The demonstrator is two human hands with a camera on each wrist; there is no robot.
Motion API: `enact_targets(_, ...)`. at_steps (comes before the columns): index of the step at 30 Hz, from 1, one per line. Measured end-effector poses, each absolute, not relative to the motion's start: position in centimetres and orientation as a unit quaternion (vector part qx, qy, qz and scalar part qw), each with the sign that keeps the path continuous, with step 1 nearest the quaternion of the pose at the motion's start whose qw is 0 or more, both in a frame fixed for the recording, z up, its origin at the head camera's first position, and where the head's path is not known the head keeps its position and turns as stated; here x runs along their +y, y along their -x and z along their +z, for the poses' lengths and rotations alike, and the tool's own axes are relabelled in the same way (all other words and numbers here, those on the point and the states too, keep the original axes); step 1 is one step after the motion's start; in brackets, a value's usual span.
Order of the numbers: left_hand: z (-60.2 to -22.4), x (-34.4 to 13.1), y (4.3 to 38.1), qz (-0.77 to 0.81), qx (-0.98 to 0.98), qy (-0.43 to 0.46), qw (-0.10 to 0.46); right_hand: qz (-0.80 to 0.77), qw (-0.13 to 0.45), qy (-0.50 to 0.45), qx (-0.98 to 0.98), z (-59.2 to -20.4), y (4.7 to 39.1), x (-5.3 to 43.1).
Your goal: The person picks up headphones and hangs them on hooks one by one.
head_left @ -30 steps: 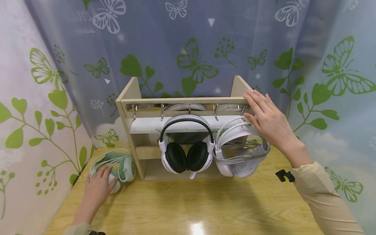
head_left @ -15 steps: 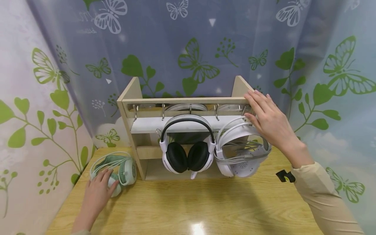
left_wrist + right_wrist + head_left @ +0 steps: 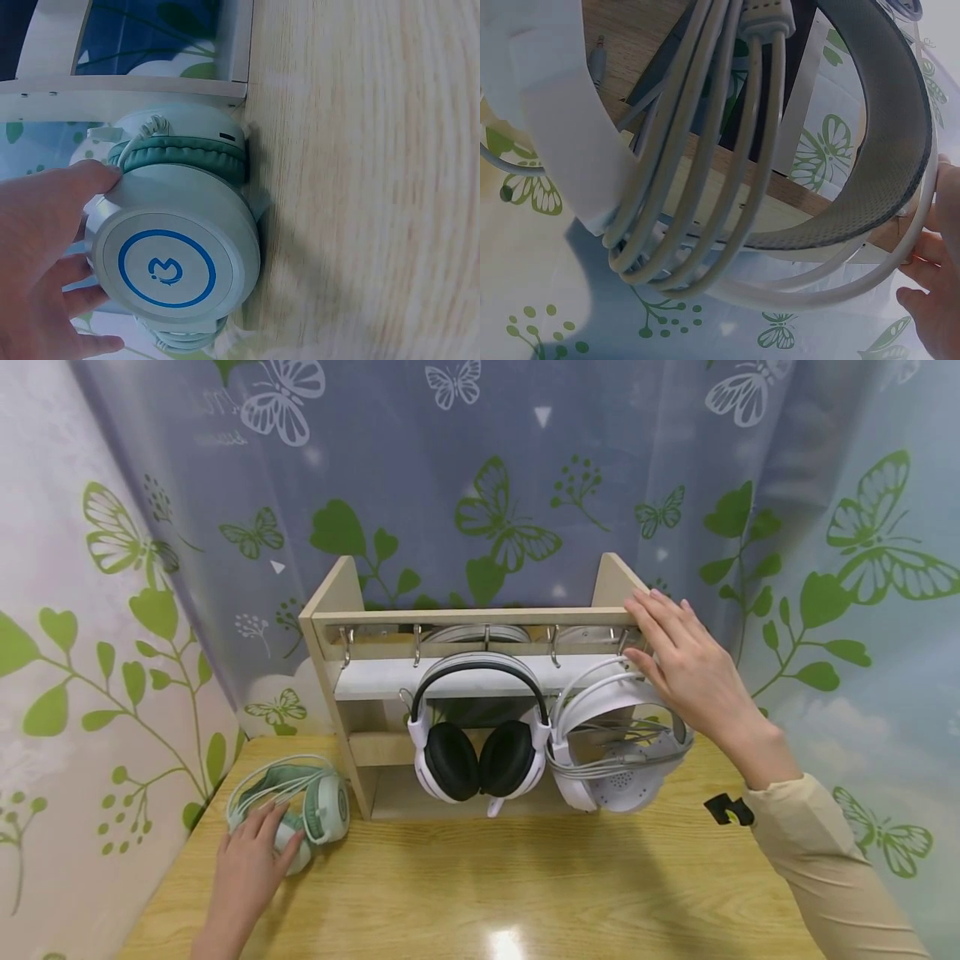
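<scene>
Mint-green headphones [image 3: 326, 810] lie on the table to the left of a wooden rack. My left hand [image 3: 251, 860] grips the nearer ear cup [image 3: 169, 262], thumb on one side and fingers on the other. My right hand [image 3: 686, 664] rests with straight fingers on the rack's upper right corner. Just beneath it hang white headphones [image 3: 581, 710] with a grey cable [image 3: 697, 165] looped across them. In the middle of the rack, white headphones with black ear pads [image 3: 452, 762] also hang.
The wooden rack [image 3: 322, 652] has a row of metal hooks [image 3: 417, 645] under its top bar and a white shelf [image 3: 367, 678] behind. A small black piece [image 3: 727, 810] is at the table's right edge. Patterned curtains stand close behind and at both sides.
My left hand and the mint-green headphones have shifted slightly toward me. The right hand and the hanging headphones have stayed in place.
</scene>
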State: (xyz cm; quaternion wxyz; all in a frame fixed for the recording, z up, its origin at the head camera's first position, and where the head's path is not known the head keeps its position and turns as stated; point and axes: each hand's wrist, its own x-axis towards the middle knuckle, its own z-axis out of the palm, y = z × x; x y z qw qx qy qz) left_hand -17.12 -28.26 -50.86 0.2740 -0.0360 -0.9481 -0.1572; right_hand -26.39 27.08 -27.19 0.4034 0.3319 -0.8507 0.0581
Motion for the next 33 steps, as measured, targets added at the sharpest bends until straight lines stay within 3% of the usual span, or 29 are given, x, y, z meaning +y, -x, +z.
enact_targets(33,-50.5,-27.4,14.9,-0.153,-0.944,0.037,0.292,0.057,0.402,-0.332,-0.851,-27.2,26.4,27.0)
